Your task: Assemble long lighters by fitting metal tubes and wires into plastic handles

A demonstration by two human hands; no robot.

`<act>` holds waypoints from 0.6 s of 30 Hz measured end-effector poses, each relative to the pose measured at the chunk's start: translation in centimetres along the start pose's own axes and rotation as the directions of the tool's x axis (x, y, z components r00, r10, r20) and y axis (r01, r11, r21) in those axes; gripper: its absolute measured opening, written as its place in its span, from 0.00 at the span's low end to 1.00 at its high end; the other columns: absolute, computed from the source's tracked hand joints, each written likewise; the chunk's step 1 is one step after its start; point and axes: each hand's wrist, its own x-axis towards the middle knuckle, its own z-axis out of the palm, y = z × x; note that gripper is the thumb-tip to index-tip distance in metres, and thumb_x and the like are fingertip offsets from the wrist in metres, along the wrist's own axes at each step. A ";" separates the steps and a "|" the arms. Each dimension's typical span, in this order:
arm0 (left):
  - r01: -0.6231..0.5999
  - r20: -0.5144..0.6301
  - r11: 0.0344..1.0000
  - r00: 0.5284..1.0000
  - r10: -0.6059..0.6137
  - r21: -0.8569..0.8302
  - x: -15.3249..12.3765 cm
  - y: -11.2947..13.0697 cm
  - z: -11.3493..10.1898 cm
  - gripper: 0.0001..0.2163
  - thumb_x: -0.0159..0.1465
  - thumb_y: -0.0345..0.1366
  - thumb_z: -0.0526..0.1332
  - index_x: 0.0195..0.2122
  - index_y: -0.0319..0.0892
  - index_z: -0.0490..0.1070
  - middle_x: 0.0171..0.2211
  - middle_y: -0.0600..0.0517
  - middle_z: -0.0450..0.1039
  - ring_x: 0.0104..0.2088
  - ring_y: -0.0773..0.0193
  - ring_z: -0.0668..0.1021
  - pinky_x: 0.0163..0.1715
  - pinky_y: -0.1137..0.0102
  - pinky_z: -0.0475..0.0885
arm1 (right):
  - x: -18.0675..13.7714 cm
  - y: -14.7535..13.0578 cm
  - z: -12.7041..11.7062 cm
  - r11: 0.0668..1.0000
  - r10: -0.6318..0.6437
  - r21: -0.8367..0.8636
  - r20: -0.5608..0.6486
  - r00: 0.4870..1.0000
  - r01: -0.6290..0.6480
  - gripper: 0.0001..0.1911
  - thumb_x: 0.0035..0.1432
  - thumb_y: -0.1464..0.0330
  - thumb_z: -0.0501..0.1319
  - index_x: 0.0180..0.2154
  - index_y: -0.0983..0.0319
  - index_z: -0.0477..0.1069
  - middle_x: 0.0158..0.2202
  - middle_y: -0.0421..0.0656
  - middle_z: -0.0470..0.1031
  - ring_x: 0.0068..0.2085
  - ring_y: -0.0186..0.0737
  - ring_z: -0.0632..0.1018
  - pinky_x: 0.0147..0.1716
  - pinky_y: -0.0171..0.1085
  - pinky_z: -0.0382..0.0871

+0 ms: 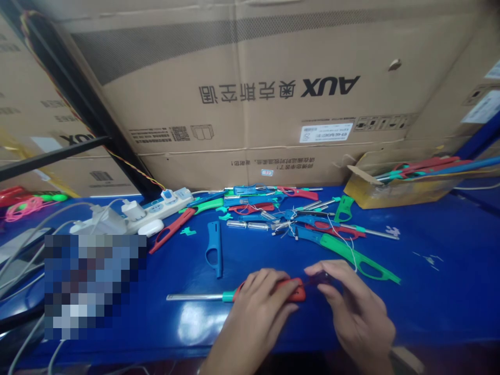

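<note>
A red gas lighter (297, 290) with a long metal tube lies near the front of the blue table, its tube pointing left. My left hand (262, 307) is closed over its handle and presses it against the tabletop. At the handle's right end, my right hand (351, 307) pinches a small dark, see-through screwdriver (321, 278) between thumb and fingers. Its tip is blurred, so contact with the lighter cannot be made out. Beyond my left hand lies a blue lighter shell (214, 250). A green lighter shell (361, 258) rests behind my right hand.
Several lighter parts, metal tubes and wired pieces (289, 226) are heaped at the back. An open carton (402, 190) of lighters stands back right. A power strip (160, 208) with chargers and white cables is on the left. A large cardboard box (250, 52) walls off the back.
</note>
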 end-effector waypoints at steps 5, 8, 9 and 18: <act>-0.006 -0.006 1.000 1.000 0.006 -0.003 0.0 -0.1 0.0 0.16 0.71 0.35 0.60 0.59 0.51 0.67 0.54 0.51 0.71 0.51 0.55 0.72 0.52 0.57 0.70 | 0.0 0.1 -0.2 1.000 -0.007 0.001 -0.027 1.000 0.007 0.22 0.59 0.81 0.63 0.53 0.58 0.71 0.38 0.44 0.79 0.38 0.41 0.78 0.34 0.41 0.75; -0.004 -0.005 1.000 1.000 0.004 -0.014 0.0 -0.1 0.1 0.16 0.71 0.35 0.60 0.59 0.51 0.67 0.54 0.52 0.71 0.52 0.55 0.72 0.52 0.57 0.70 | -0.3 0.3 -0.2 1.000 -0.006 -0.009 -0.022 1.000 0.005 0.22 0.59 0.80 0.64 0.54 0.59 0.71 0.38 0.44 0.79 0.37 0.40 0.77 0.34 0.40 0.75; -0.003 -0.005 1.000 1.000 0.003 -0.016 0.0 -0.1 0.1 0.16 0.71 0.35 0.60 0.59 0.51 0.67 0.54 0.52 0.70 0.52 0.55 0.72 0.52 0.57 0.70 | -0.4 0.3 -0.2 1.000 -0.004 -0.014 -0.023 1.000 0.004 0.23 0.59 0.80 0.64 0.54 0.59 0.71 0.39 0.44 0.79 0.37 0.40 0.77 0.34 0.40 0.75; 0.008 0.008 1.000 1.000 -0.008 -0.025 -0.2 -0.1 0.1 0.16 0.72 0.37 0.59 0.60 0.53 0.66 0.55 0.53 0.70 0.52 0.56 0.72 0.52 0.57 0.70 | -0.2 0.0 -0.2 0.999 -0.019 -0.044 0.016 1.000 0.020 0.28 0.62 0.81 0.60 0.61 0.56 0.66 0.41 0.44 0.77 0.40 0.38 0.78 0.37 0.38 0.76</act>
